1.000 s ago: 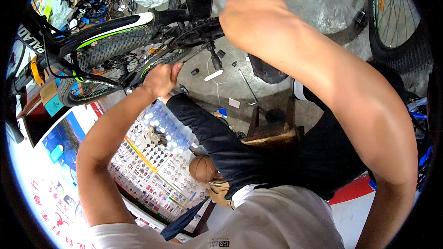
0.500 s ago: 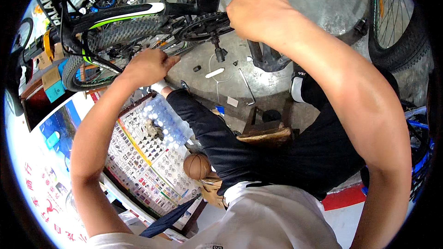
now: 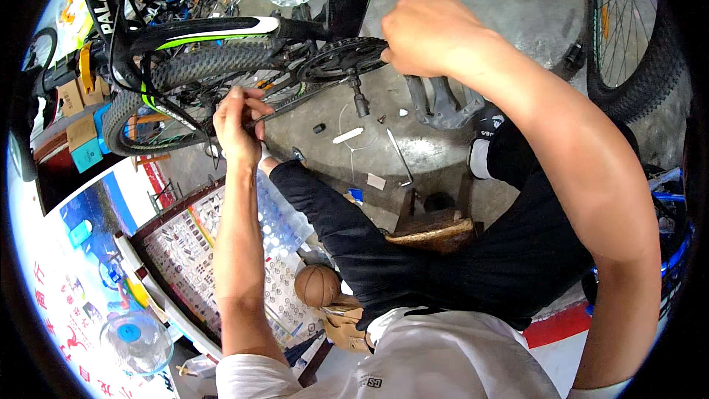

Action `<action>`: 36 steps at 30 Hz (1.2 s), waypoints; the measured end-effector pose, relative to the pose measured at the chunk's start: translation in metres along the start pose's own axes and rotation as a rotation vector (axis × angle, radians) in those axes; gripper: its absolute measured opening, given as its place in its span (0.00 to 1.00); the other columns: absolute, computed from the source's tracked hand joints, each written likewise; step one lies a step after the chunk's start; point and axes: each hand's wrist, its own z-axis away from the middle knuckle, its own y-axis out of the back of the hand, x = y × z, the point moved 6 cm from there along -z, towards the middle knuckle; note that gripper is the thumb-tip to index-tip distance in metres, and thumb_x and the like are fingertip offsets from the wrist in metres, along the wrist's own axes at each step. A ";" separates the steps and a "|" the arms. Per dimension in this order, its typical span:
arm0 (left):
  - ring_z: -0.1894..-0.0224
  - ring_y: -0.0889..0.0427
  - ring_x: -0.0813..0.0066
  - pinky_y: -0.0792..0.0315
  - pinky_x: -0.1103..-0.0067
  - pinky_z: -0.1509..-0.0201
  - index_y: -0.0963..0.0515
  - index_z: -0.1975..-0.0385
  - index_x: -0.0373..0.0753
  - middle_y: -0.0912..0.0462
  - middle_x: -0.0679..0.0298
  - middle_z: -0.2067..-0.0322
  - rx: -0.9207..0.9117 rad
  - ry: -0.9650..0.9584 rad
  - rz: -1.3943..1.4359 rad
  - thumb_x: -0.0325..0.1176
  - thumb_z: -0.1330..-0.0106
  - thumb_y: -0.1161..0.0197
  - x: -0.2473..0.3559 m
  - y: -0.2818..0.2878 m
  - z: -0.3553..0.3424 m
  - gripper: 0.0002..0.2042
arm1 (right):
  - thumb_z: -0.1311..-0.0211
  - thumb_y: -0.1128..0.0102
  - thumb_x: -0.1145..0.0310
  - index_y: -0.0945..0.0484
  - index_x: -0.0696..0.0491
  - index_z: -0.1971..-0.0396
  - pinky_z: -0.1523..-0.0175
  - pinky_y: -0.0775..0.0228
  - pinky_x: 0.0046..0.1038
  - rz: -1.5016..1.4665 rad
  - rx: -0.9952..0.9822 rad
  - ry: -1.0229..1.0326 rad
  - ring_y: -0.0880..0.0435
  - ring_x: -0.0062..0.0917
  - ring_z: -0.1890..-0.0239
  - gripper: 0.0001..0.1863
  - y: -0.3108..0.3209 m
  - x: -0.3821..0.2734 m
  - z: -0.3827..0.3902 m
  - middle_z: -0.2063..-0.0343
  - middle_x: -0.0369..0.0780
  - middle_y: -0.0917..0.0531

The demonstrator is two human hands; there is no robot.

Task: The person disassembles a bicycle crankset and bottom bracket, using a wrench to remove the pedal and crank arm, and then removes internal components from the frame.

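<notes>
A black, white and green bicycle point(image 3: 203, 32) lies across the upper left. My right hand point(image 3: 422, 37) is closed at the outer edge of its black chainring point(image 3: 331, 68); what the fingers hold is hidden. Below the crank hangs a black cylindrical fitting point(image 3: 360, 102). My left hand point(image 3: 241, 120) is beside the rear of the drivetrain, fingers loosely bent and apart, near a thin bar; I see nothing clearly gripped. On the concrete floor lie a long hex key point(image 3: 401, 159), a white slim object point(image 3: 348, 134) and small parts, next to a dark grey bracket-like object point(image 3: 436, 103).
A spare bicycle wheel point(image 3: 628, 44) stands upper right, a blue bicycle point(image 3: 668, 225) at right. A wooden stool point(image 3: 430, 233) is between my legs. A poster-covered table point(image 3: 181, 258), water bottles, a brown ball point(image 3: 317, 285) and a jug fill the lower left. Parts clutter the upper left.
My left hand has turned more upright, its fingers now loosened. My right hand has moved slightly right and down. The bicycle appears a little farther right in the view.
</notes>
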 end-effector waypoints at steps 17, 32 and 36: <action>0.93 0.48 0.87 0.53 0.86 0.87 0.36 0.74 0.43 0.40 0.74 0.92 -0.602 -0.109 0.928 0.56 0.24 0.52 0.006 -0.018 -0.026 0.23 | 0.42 0.33 0.64 0.18 0.56 0.54 0.52 0.28 0.34 -0.772 -0.106 -0.058 0.17 0.32 0.60 0.17 -0.031 0.023 -0.009 0.63 0.47 0.15; 0.91 0.47 0.87 0.51 0.84 0.85 0.37 0.77 0.41 0.39 0.73 0.89 -0.514 -0.189 0.395 0.44 0.25 0.44 0.053 -0.043 -0.014 0.19 | 0.43 0.35 0.69 0.21 0.60 0.56 0.57 0.27 0.33 -0.814 -0.136 -0.118 0.17 0.32 0.67 0.16 -0.031 0.019 -0.009 0.70 0.46 0.16; 0.88 0.43 0.84 0.51 0.82 0.84 0.34 0.82 0.38 0.36 0.69 0.86 -0.437 -0.166 0.135 0.39 0.29 0.39 0.073 -0.073 -0.005 0.20 | 0.44 0.34 0.69 0.20 0.59 0.57 0.56 0.27 0.33 -0.817 -0.179 -0.173 0.17 0.31 0.67 0.16 -0.031 0.022 -0.005 0.69 0.45 0.15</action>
